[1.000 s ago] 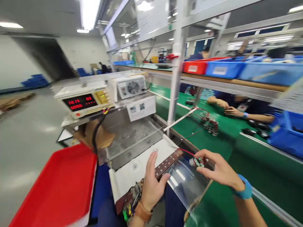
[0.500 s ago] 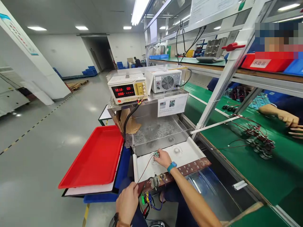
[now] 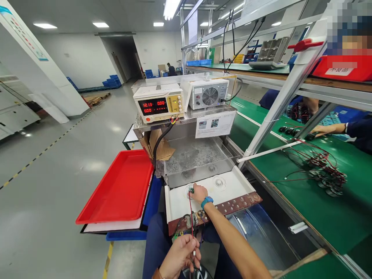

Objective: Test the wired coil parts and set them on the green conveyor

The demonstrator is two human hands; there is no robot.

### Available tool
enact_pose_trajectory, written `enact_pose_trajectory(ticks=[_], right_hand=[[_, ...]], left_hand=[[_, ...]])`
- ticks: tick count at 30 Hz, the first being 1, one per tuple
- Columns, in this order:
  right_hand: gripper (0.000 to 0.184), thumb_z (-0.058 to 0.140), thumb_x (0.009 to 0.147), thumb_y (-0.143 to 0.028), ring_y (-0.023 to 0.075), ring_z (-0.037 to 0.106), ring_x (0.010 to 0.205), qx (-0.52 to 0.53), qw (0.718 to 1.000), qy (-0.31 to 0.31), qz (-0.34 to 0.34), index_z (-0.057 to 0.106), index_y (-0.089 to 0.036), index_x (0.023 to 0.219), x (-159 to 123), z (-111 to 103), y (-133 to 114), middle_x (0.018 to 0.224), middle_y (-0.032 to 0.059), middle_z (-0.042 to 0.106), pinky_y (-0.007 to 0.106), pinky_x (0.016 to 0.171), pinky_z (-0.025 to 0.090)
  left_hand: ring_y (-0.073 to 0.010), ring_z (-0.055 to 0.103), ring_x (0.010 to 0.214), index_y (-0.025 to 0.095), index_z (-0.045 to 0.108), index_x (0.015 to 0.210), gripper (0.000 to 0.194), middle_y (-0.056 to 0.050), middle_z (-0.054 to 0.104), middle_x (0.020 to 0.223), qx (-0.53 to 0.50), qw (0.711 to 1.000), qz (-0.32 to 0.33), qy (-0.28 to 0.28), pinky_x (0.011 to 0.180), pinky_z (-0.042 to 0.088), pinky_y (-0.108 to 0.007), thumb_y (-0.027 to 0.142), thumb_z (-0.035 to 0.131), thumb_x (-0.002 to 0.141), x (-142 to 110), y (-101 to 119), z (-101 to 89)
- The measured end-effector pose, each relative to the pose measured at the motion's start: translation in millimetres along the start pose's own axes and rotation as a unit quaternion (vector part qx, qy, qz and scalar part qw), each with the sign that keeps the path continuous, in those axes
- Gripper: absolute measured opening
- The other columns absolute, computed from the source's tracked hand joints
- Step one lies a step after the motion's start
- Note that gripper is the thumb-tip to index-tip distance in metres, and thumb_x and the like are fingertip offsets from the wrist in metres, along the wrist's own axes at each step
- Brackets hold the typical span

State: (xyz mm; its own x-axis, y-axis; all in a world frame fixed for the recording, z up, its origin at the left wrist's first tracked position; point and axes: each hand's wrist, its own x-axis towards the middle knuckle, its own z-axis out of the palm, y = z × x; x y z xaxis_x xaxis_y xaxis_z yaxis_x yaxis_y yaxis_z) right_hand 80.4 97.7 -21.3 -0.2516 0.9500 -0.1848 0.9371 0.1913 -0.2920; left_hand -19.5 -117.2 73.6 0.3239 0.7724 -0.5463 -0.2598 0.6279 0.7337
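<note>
My right hand (image 3: 200, 193), with a blue wristband, pinches a small green circuit board (image 3: 191, 190) over the white tray (image 3: 178, 211). The board is at a round clear fitting in that tray; whether it touches cannot be seen. From the board a thin red wire (image 3: 191, 207) runs down toward me. Lower, in front of my lap, my left hand (image 3: 184, 250) has its fingers closed on the wire's end, where a small white connector (image 3: 194, 253) shows. Between my hands lies a brown terminal strip (image 3: 229, 209) with metal studs and several leads.
A power supply (image 3: 158, 104) with red digits stands on a metal shelf, beside a grey fan unit (image 3: 209, 95). To the left is a red tray (image 3: 119, 190). On the green bench (image 3: 314, 217) lie wired round parts (image 3: 328, 172); a co-worker's hand (image 3: 327, 130) is beyond.
My left hand has moved right and toward me, drawing the wire almost straight; the white connector now shows. My right hand stays at the board. The co-worker's hand has moved to the black parts.
</note>
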Motion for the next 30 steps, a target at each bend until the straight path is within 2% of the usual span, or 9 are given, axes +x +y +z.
enact_pose_trajectory(ticks=[3, 6, 10, 14, 20, 30], right_hand=[[0.042, 0.058, 0.08, -0.047, 0.027, 0.064, 0.095, 0.011, 1.0, -0.019, 0.003, 0.057, -0.015, 0.108, 1, -2, 0, 0.099, 0.0142, 0.069, 0.03, 0.074, 0.042], [0.045, 0.06, 0.079, -0.047, 0.0265, 0.063, 0.098, 0.023, 0.999, -0.031, 0.004, 0.055, -0.015, 0.11, 1, -3, 2, 0.102, 0.0141, 0.068, 0.029, 0.076, 0.042], [0.046, 0.059, 0.078, -0.048, 0.026, 0.064, 0.097, 0.031, 0.999, -0.03, -0.001, 0.054, -0.015, 0.11, 1, -2, 4, 0.102, 0.014, 0.068, 0.029, 0.074, 0.042], [0.045, 0.059, 0.079, -0.048, 0.0264, 0.064, 0.094, 0.031, 0.999, -0.03, -0.003, 0.054, -0.014, 0.108, 2, -2, 5, 0.1, 0.0152, 0.069, 0.029, 0.072, 0.042], [0.047, 0.061, 0.078, -0.049, 0.0262, 0.064, 0.096, 0.041, 0.998, -0.041, 0.005, 0.053, -0.014, 0.108, 2, -6, 5, 0.1, 0.0154, 0.068, 0.029, 0.073, 0.042], [0.045, 0.061, 0.078, -0.049, 0.0261, 0.065, 0.094, 0.045, 0.998, -0.036, 0.003, 0.052, -0.016, 0.106, 3, -2, 7, 0.098, 0.0144, 0.069, 0.029, 0.072, 0.043]], left_hand=[[-0.0073, 0.057, 0.05, 0.014, 0.057, 0.081, 0.043, -0.002, 0.064, 0.069, 0.0, 0.998, 0.05, 0.026, 0.044, 0.039, -0.016, 0.054, 0.07, 0.069, 14, 13, 5.8], [-0.0094, 0.06, 0.058, 0.013, 0.059, 0.083, 0.045, -0.004, 0.065, 0.074, 0.025, 0.991, 0.113, 0.071, 0.054, 0.048, -0.021, 0.053, 0.072, 0.066, 38, 26, 3.2], [-0.0157, 0.063, 0.062, 0.013, 0.063, 0.083, 0.045, -0.004, 0.066, 0.067, 0.159, 0.958, 0.178, 0.161, 0.062, 0.053, -0.03, 0.056, 0.063, 0.069, 79, 36, -6.9], [-0.0185, 0.063, 0.072, 0.014, 0.068, 0.078, 0.03, -0.006, 0.07, 0.075, 0.248, 0.924, 0.21, 0.2, 0.071, 0.051, -0.032, 0.042, 0.062, 0.07, 111, 34, -15.6], [-0.0183, 0.064, 0.076, 0.016, 0.071, 0.078, 0.023, -0.005, 0.073, 0.078, 0.334, 0.895, 0.212, 0.205, 0.078, 0.048, -0.03, 0.033, 0.056, 0.073, 130, 24, -20.3], [-0.0176, 0.066, 0.079, 0.019, 0.071, 0.082, 0.02, -0.005, 0.074, 0.08, 0.414, 0.86, 0.17, 0.244, 0.073, 0.045, -0.026, 0.03, 0.055, 0.077, 135, 19, -20.6]])
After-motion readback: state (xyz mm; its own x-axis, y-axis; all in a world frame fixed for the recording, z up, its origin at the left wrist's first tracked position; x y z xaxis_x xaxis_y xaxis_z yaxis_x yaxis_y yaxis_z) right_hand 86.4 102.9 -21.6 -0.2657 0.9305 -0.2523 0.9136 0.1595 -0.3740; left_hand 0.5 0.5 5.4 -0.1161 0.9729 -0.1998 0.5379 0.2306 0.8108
